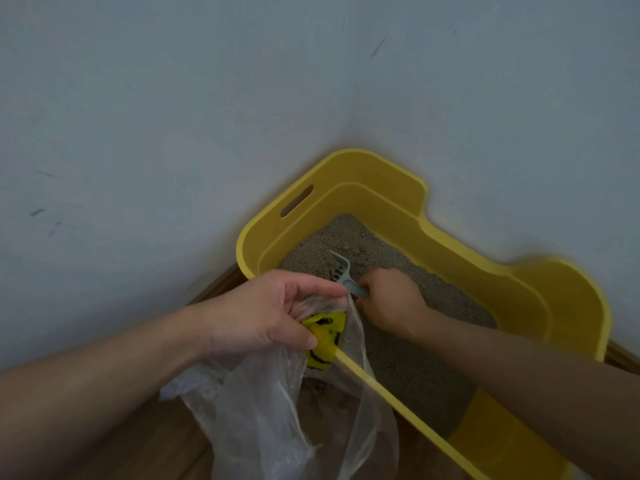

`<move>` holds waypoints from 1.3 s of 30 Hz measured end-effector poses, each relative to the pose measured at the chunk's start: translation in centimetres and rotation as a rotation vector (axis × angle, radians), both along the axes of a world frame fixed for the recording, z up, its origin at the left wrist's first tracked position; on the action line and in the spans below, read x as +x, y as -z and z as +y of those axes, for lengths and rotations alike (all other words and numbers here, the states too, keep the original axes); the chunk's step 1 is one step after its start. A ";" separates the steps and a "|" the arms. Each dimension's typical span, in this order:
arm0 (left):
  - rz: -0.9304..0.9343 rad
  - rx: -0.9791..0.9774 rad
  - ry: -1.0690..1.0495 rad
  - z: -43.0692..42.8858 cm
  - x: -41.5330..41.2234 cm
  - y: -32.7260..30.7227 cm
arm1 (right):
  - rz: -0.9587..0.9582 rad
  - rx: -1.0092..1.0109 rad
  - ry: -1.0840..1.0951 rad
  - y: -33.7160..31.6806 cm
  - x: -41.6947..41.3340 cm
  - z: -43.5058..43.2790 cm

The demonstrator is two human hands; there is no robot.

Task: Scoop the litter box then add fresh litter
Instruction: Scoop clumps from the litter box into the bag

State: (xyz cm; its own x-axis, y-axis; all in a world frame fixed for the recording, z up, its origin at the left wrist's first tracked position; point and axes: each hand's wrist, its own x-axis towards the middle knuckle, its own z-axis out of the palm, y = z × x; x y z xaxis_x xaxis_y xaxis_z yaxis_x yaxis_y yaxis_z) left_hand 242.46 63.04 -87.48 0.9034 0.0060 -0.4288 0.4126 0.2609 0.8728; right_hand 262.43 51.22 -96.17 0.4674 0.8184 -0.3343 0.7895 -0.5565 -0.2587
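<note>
Head view: the right hand (391,303) has its grip closed round the short handle of a pale grey-blue scoop (343,271), whose slotted blade sits in the litter (415,358) towards the far left end of the litter box (519,289). A few brownish clumps (334,271) lie on the blade. The left hand (270,313) pinches the bunched mouth of a bag (277,410) just beside the scoop, over the box's near left corner.

The scooping step looks to be under way, with no fresh litter supply in sight. To do it well, the blade should rise level with a light shake so loose grains fall through the slots. The left grip would do better spreading the bag's mouth wider and holding it close under the blade, so nothing drops on the floor (138,445).

The box is smooth, rigid yellow plastic with rounded corners, a raised back wall and an oval handle slot (296,200). The litter is grey-brown, fine and granular, and lumpy near the scoop. The bag is thin, clear, crinkled film, limp and likely to collapse shut. It carries a yellow patch (323,341) with black marks. The floor is wood-grained, and the wall (207,98) is pale and scuffed.
</note>
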 end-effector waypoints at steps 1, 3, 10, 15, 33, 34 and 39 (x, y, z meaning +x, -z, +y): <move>-0.001 0.000 0.004 0.0 0.0 0.0 | -0.005 -0.010 -0.002 0.0 0.0 0.2; -0.001 0.005 0.008 0.0 0.0 0.0 | 0.003 -0.009 -0.007 0.3 -0.1 0.3; -0.001 -0.007 0.008 0.0 0.0 -0.2 | 0.086 0.122 0.026 1.8 -0.1 -0.3; -0.001 -0.020 -0.001 0.0 -0.1 0.1 | 0.115 0.181 0.027 2.3 -0.2 -0.5; 0.013 0.052 -0.010 0.0 -0.1 0.0 | 0.132 0.169 0.004 2.3 -0.8 -0.5; 0.013 0.058 -0.007 0.0 -0.1 -0.1 | 0.127 0.165 0.000 2.3 -0.9 -0.4; 0.017 0.095 -0.021 0.0 -0.3 -0.1 | 0.114 0.130 -0.003 2.1 -0.9 -0.2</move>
